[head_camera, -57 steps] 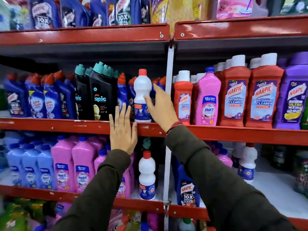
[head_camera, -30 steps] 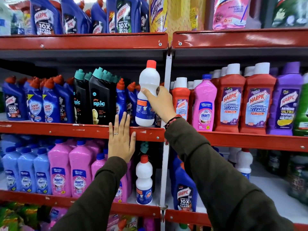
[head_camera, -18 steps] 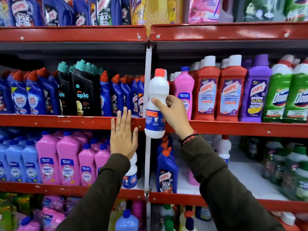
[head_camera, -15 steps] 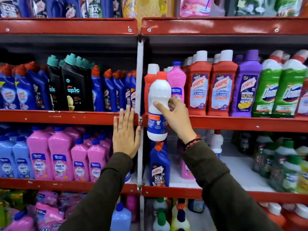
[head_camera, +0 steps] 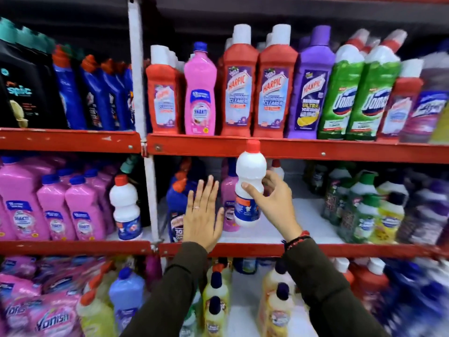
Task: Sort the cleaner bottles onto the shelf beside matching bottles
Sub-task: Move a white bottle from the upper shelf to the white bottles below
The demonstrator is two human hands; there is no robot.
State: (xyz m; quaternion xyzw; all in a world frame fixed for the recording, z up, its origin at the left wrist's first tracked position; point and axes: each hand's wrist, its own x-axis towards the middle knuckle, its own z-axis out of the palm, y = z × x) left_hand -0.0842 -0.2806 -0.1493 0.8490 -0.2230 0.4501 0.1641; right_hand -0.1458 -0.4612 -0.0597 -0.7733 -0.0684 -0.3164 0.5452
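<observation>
My right hand (head_camera: 272, 203) grips a white cleaner bottle (head_camera: 250, 176) with a red cap and blue label, held upright in front of the middle shelf (head_camera: 340, 250), its cap level with the upper shelf's red edge (head_camera: 315, 152). My left hand (head_camera: 202, 215) is flat with fingers spread, in front of a blue Harpic bottle (head_camera: 176, 200) and a pink bottle (head_camera: 227, 190). A matching white bottle (head_camera: 125, 207) stands left of the white upright post. Another white bottle's top (head_camera: 277, 167) peeks out behind my right hand.
Upper shelf holds red Harpic bottles (head_camera: 239, 93), a pink Shakti bottle (head_camera: 200, 93), a purple bottle (head_camera: 311, 88) and green Domex bottles (head_camera: 340, 98). Pink bottles (head_camera: 53, 207) fill the middle shelf at left, dark green ones (head_camera: 349, 198) at right. White shelf floor (head_camera: 308, 215) shows behind my right hand.
My right hand has carried the white bottle from the upper shelf down and right to the middle shelf level. My left hand dropped from the upper shelf edge to the middle shelf. The view tilted down.
</observation>
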